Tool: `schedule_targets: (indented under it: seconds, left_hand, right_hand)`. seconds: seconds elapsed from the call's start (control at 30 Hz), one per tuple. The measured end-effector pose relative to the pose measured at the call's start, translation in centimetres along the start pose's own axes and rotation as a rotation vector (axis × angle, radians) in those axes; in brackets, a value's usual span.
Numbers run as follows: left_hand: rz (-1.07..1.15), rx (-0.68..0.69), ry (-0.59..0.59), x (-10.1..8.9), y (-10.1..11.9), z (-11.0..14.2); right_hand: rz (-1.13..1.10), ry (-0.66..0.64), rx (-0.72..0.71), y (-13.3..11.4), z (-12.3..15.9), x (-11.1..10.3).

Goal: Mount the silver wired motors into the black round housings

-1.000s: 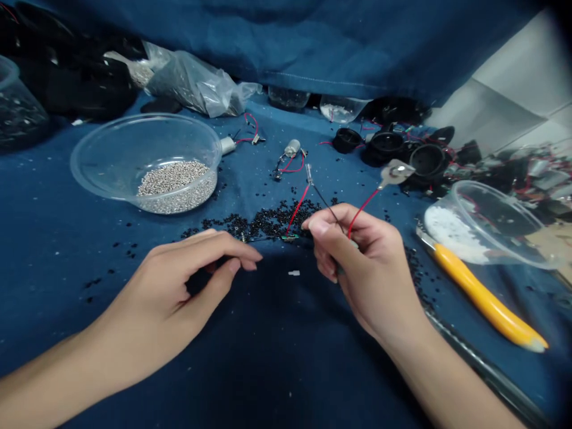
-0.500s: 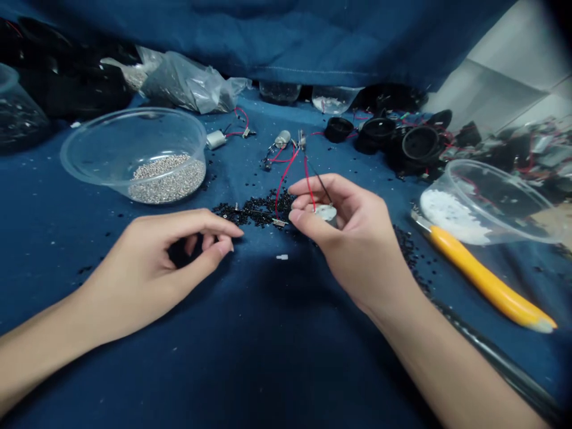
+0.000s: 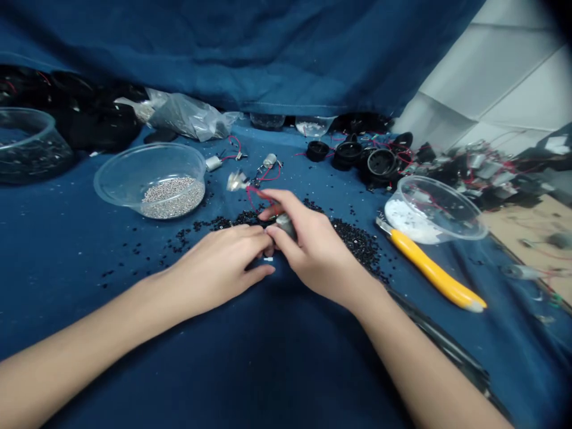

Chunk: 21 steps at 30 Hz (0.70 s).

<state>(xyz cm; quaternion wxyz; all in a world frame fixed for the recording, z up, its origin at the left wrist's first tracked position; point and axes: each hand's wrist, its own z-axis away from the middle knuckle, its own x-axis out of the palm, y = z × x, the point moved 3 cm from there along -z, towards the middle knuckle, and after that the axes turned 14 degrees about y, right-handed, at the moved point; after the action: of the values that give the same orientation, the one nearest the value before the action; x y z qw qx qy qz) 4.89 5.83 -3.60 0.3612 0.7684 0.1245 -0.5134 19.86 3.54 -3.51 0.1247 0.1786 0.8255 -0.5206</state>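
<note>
We see a clear plastic bowl holding silver beads, and a tipped clear cup with white granules. Our right hand grips a small metal motor, half hidden by the fingers. Our left hand curls just beside it; we cannot tell whether it holds anything.

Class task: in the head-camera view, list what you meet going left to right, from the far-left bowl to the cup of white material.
clear bowl of dark pieces → clear bowl of silver beads → small metal motor → second small motor → black round cup → clear cup of white material
</note>
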Motion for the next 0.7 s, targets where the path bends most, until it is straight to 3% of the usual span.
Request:
schedule_targets:
  seconds: [0.1,0.23,0.43,0.57,0.7]
  left_hand:
    - [0.001,-0.016,-0.033,1.1,-0.2,0.2]
    - [0.083,-0.057,-0.082,-0.1,-0.7,1.7]
    - [0.2,-0.202,-0.06,-1.4,-0.8,3.8]
    - [0.372,-0.256,-0.051,-0.4,-0.8,5.0]
    - [0.382,-0.191,0.031,0.9,-1.2,5.9]
  right_hand:
    - [0.02,0.012,-0.003,0.2,0.1,0.0]
    - [-0.124,0.133,0.134,0.0,0.1,0.0]
    - [-0.549,0.177,0.619,-0.5,1.3,2.8]
    - [-0.877,0.141,0.934,-0.8,2.5,4.3]
    - [-0.969,0.184,1.078,-0.3,2.8,4.2]
